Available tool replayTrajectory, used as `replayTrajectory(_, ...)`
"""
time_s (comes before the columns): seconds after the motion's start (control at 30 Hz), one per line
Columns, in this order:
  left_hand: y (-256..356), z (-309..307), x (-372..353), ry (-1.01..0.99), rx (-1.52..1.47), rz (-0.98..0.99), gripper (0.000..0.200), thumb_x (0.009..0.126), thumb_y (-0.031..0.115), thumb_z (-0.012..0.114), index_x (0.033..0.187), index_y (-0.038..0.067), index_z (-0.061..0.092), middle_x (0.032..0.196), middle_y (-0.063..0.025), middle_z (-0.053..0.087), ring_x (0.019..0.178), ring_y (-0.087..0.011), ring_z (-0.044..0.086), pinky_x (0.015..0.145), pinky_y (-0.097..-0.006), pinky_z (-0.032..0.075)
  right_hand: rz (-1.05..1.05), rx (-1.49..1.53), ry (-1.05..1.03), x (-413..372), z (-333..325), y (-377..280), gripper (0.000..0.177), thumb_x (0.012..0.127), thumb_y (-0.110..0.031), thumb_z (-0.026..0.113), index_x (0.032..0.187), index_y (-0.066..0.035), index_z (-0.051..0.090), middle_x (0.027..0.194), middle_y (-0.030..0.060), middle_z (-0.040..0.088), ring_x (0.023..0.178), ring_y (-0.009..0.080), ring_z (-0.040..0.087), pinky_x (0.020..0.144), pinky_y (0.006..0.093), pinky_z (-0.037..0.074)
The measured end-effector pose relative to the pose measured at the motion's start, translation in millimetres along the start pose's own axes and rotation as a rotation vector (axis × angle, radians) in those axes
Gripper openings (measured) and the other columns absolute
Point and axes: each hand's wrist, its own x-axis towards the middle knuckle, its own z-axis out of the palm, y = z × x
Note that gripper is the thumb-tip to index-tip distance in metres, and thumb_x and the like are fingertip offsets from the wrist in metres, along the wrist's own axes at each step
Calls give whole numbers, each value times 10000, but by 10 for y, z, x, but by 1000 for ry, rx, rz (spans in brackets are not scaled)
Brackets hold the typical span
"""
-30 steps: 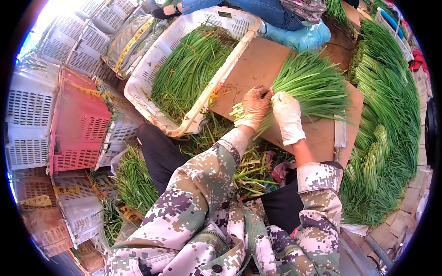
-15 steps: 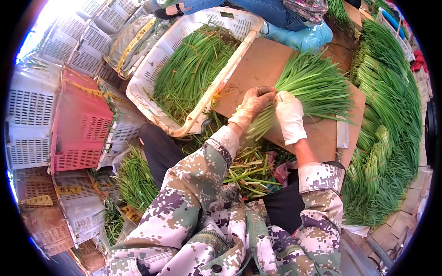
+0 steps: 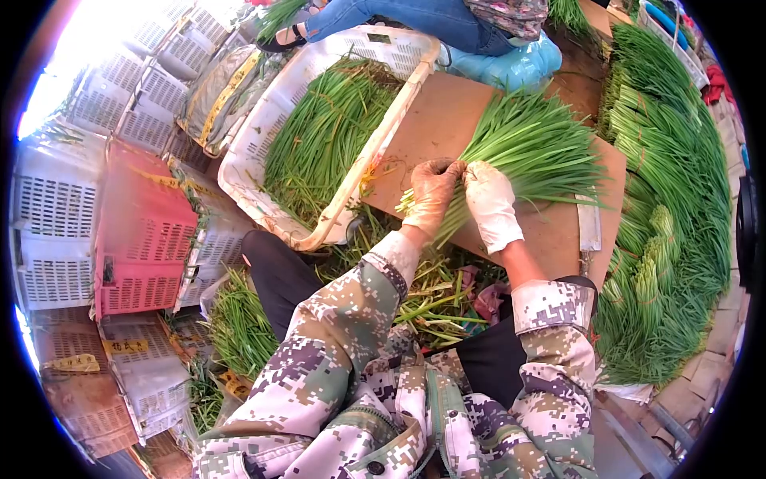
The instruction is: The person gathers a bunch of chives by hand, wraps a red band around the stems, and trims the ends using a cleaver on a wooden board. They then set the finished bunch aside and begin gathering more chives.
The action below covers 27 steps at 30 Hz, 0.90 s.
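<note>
A bunch of garlic chives (image 3: 535, 148) lies on a brown board, its leaves fanning to the right and its pale stems toward me. My left hand (image 3: 431, 191), in a stained thin glove, is closed at the stem part. Beside it my right hand (image 3: 490, 206), in a whiter glove, is closed too, its fingertips almost meeting the left ones over the bunch. Whether a thin tie sits between the fingertips is too small to tell. Stem ends show around my left hand. Right of my right hand, a flat metal blade (image 3: 589, 227) rests on the board (image 3: 435, 104).
A white crate (image 3: 319, 231) of loose greens stands left of the board. Stacked crates, one of them red (image 3: 144, 231), line the left side. Tied chives (image 3: 670, 215) are heaped at right. Another person's jeans-clad leg (image 3: 359, 12) extends behind the crate. Trimmings (image 3: 435, 299) lie between my knees.
Both hands and the bunch appear slightly further left, as the whole view shifts a little. The fingertips stay close together at the stems, and the left wrist has turned slightly.
</note>
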Motion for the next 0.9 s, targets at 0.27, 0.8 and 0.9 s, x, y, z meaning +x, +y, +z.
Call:
replayTrajectory(0.27, -71, -66, 102, 45, 310, 435, 112, 763, 74, 729, 768, -29, 686, 696, -82, 664, 623, -158, 587, 604, -292, 452, 111, 28, 70, -99, -111, 235, 129, 871, -185, 583, 900, -60, 586, 820, 171, 603, 800, 376, 596, 720, 457, 473)
replayTrajectory(0.8, -55, 433, -319, -60, 463, 858, 103, 717, 72, 733, 734, 26, 643, 778, -132, 640, 746, -303, 611, 696, -383, 490, -37, 647, 120, -180, -111, 343, 165, 882, -143, 497, 930, -46, 623, 889, 156, 632, 856, 269, 622, 771, 338, 488)
replayTrajectory(0.9, 93, 293, -213, -29, 418, 746, 137, 716, 89, 729, 690, 33, 606, 664, -119, 571, 622, -309, 553, 606, -381, 456, -65, 309, -19, -100, -44, 535, 127, 836, -91, 550, 938, -69, 622, 822, 138, 627, 696, 215, 618, 651, 314, 499)
